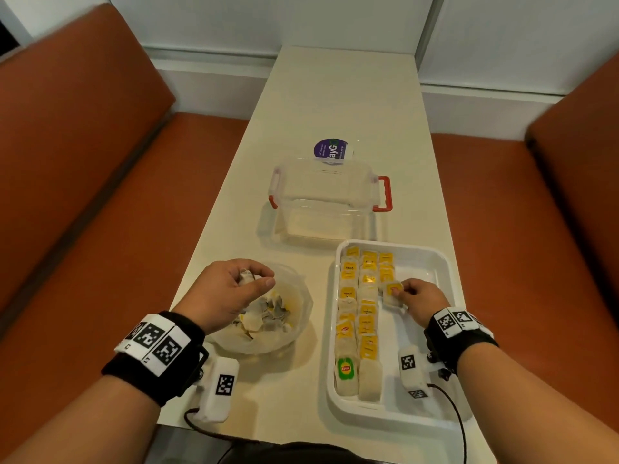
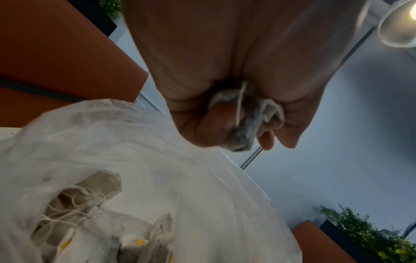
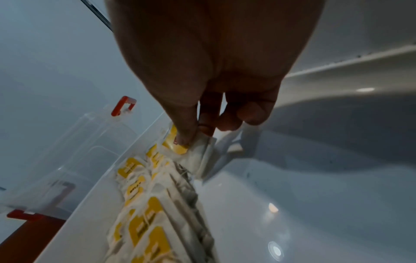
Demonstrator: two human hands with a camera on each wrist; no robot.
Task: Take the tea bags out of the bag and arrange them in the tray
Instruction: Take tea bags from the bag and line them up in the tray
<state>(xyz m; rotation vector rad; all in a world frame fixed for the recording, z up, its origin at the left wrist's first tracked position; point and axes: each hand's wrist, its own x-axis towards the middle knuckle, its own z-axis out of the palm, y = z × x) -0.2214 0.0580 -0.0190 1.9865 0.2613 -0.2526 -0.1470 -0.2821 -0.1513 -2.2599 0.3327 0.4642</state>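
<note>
1. The tea bags lie in three columns against the left wall of the white tray. The two left columns run from the far wall almost to the near wall; the third is short and fills only the far end.
2. The right hand is inside the tray, thumb and fingers pinching a yellow-tagged tea bag at the near end of that short third column; the bag is tilted, one edge on the tray floor.
3. The right half of the tray floor is bare, as is the strip nearer than the held bag.
4. The tray sits at the near right corner of the table, its right rim close to the table's right edge.
5. The left hand hovers over the open plastic bag, fingers curled round a crumpled tea bag with its string.
6. The plastic bag, with more tea bags inside, stands near the table's left edge, beside the tray with a gap between.
7. A clear lidded box with red handles stands beyond both, mid-table, just clear of the tray's far rim.
8. A purple round sticker shows behind the box; the far end of the table is open surface.
9. Orange benches flank the table on both sides.
</note>
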